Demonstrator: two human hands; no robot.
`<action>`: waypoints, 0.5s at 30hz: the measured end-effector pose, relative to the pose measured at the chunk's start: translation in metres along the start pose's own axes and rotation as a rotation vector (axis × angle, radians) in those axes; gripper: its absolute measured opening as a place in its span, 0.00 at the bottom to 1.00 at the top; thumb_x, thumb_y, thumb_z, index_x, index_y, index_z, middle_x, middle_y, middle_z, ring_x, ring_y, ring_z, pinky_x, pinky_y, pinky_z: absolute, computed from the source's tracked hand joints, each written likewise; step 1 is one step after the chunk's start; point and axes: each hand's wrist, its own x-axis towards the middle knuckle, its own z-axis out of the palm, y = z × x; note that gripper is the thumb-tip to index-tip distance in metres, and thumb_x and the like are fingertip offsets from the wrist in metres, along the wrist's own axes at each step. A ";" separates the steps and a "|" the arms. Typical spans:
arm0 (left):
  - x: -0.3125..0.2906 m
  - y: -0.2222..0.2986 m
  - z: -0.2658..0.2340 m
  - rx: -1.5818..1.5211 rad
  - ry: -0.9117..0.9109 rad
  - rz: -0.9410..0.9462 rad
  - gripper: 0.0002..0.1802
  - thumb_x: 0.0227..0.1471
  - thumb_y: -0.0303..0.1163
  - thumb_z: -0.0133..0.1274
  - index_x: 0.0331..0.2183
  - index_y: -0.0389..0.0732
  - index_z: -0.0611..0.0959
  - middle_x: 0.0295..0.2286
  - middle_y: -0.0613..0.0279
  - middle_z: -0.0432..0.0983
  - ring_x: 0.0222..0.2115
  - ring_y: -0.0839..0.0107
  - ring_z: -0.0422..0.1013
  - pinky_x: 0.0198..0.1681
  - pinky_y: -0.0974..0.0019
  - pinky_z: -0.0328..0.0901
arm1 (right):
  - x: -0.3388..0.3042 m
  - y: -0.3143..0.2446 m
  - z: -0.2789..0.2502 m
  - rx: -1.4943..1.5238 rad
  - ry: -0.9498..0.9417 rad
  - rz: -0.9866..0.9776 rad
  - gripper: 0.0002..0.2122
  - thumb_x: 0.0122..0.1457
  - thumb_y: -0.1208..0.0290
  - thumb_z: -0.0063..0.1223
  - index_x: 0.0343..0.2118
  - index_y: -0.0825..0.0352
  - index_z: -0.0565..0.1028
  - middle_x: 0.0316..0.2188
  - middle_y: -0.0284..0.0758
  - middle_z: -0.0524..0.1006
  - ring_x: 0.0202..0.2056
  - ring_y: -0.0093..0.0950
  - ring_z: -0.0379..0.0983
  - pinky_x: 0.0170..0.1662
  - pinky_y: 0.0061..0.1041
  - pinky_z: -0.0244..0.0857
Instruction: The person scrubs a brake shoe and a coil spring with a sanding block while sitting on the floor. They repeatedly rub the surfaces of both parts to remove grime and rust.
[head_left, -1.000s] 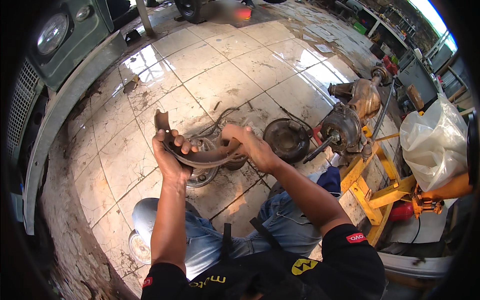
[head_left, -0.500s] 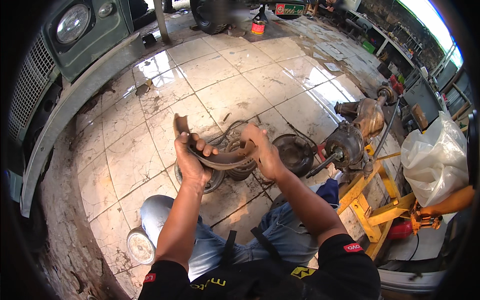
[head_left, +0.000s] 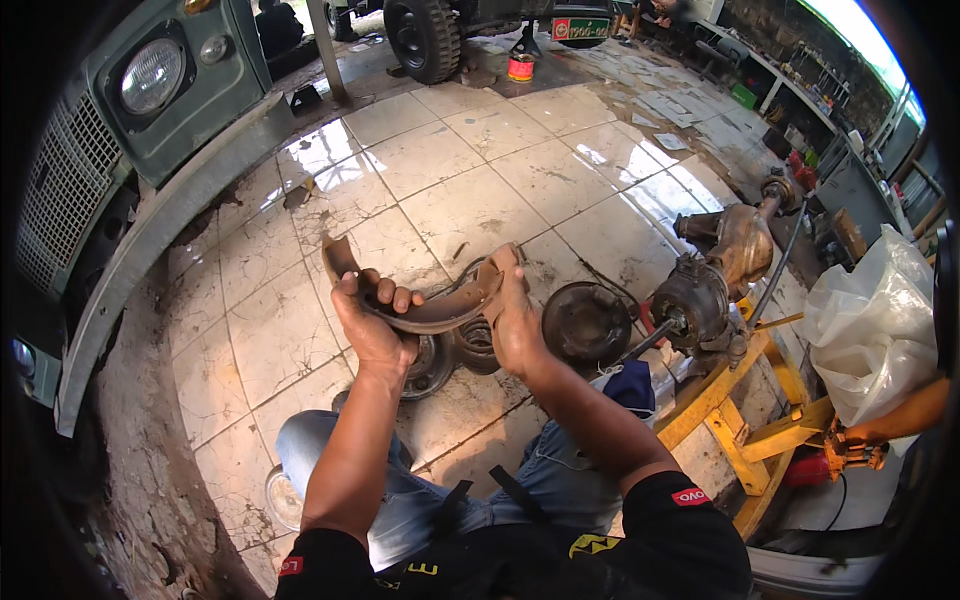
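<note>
Still holding curved metal band (head_left: 455, 304) two-handed above floor (head_left: 540, 190), left of dark round drum (head_left: 587, 325).
Gripping left part with left hand (head_left: 374, 330); clasping right end with right hand (head_left: 518, 322), now turned more upright, keeping both sides supported.

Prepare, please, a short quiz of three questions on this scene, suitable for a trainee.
1. True or false: the left hand and the right hand both hold the curved brown piece.
2. Choose: what colour is the stand near the plastic bag?
a) blue
b) yellow
c) white
3. Short answer: on what surface does the dark round part lie?

Key:
1. True
2. b
3. The tiled floor
</note>
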 end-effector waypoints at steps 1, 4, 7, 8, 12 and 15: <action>0.002 0.003 0.006 0.057 -0.003 -0.028 0.19 0.51 0.53 0.49 0.27 0.47 0.68 0.17 0.70 0.57 0.17 0.73 0.58 0.27 0.61 0.65 | 0.011 -0.007 -0.009 0.009 -0.024 0.081 0.34 0.66 0.41 0.27 0.62 0.69 0.54 0.58 0.45 0.60 0.59 0.34 0.57 0.62 0.35 0.52; 0.006 0.003 0.023 0.179 -0.065 -0.086 0.20 0.51 0.53 0.50 0.29 0.46 0.69 0.18 0.69 0.57 0.17 0.73 0.58 0.27 0.61 0.64 | 0.043 0.005 -0.033 0.008 -0.072 0.159 0.36 0.65 0.39 0.24 0.65 0.68 0.50 0.61 0.46 0.56 0.62 0.35 0.53 0.65 0.34 0.46; 0.017 0.001 0.019 0.145 -0.041 0.019 0.20 0.51 0.54 0.49 0.29 0.46 0.69 0.18 0.69 0.57 0.18 0.72 0.58 0.28 0.60 0.64 | 0.042 0.027 -0.032 0.026 -0.121 0.024 0.34 0.66 0.40 0.26 0.63 0.67 0.53 0.58 0.42 0.59 0.59 0.33 0.56 0.63 0.33 0.49; 0.020 -0.001 0.016 0.102 -0.014 0.048 0.20 0.52 0.53 0.49 0.29 0.46 0.69 0.18 0.69 0.57 0.18 0.72 0.58 0.28 0.60 0.64 | 0.038 0.027 -0.024 0.045 -0.148 -0.005 0.34 0.66 0.40 0.26 0.62 0.67 0.54 0.58 0.42 0.59 0.59 0.33 0.56 0.63 0.32 0.49; 0.015 -0.030 0.008 0.072 -0.057 -0.008 0.20 0.53 0.52 0.48 0.30 0.45 0.68 0.19 0.68 0.58 0.18 0.71 0.58 0.29 0.60 0.63 | 0.056 0.018 -0.029 0.129 0.107 0.132 0.23 0.68 0.44 0.27 0.43 0.61 0.67 0.38 0.30 0.68 0.41 0.25 0.63 0.49 0.30 0.57; 0.022 -0.033 0.004 0.090 -0.072 0.034 0.20 0.54 0.52 0.49 0.30 0.45 0.68 0.19 0.66 0.58 0.19 0.70 0.58 0.29 0.59 0.63 | 0.031 -0.005 -0.005 0.114 -0.006 0.049 0.19 0.69 0.49 0.29 0.37 0.61 0.67 0.33 0.31 0.68 0.37 0.24 0.63 0.44 0.28 0.59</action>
